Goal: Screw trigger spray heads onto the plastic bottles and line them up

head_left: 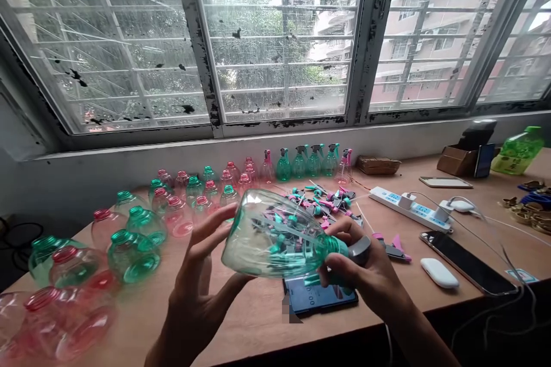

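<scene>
A clear green spray bottle is held tilted on its side above the desk, its base to the left. My right hand is closed around its neck and the green-and-grey trigger head. At the base, my left hand cups the bottle loosely, thumb along the lower edge and fingers at the upper side; some fingertips are hidden. Behind the bottle lies a pile of pink, green and grey trigger heads, partly seen through the plastic. A lit phone lies beneath.
Open pink and green bottles crowd the left side. Several bottles with trigger heads line the wall. On the right are a power strip, a dark phone, a white case, cables and a large green bottle.
</scene>
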A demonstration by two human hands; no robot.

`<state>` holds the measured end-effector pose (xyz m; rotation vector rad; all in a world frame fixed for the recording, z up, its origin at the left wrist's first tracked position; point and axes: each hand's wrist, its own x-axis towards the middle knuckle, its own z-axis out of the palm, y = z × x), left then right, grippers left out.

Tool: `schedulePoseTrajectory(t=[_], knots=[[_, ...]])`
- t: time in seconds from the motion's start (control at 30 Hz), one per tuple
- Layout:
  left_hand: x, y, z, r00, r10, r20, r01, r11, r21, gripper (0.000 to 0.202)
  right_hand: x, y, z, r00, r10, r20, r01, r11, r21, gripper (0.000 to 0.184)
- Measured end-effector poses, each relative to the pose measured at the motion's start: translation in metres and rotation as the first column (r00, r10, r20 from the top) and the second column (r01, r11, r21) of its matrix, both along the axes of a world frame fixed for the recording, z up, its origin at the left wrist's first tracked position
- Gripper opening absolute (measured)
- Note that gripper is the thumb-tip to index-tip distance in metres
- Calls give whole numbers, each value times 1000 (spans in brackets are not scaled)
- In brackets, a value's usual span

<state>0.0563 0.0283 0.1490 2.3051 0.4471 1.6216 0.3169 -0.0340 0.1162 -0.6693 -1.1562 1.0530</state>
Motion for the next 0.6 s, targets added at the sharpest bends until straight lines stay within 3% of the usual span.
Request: schedulePoseTrajectory(t=[0.1, 0.2, 0.27, 0.43, 0.5, 0.6], knots=[[-2, -4, -1, 999, 15, -52, -19, 997, -75, 73, 0, 0, -2, 986, -95, 134, 87, 994, 66, 31], [-1, -10, 0, 996, 79, 27, -75, 989, -131, 55, -2, -2, -5, 922, -261, 287, 215, 960, 181, 35], [0, -11, 3, 994, 98, 43, -92, 988, -122, 44, -3, -3, -5, 941, -222, 255, 187, 970, 156, 34], [-4, -5, 3, 990, 124, -68, -121, 992, 41, 62, -4, -3, 2, 998, 49, -30, -50, 998, -30, 34], [-7, -5, -1, 975, 177, -136, -178, 984, 8, 71, -3, -3, 2, 999, 35, -14, -35, 999, -15, 34], [-8, -9, -6, 952, 227, -207, -260, 954, -152, 70, -1, -4, 0, 979, -122, 164, 114, 992, 59, 34]])
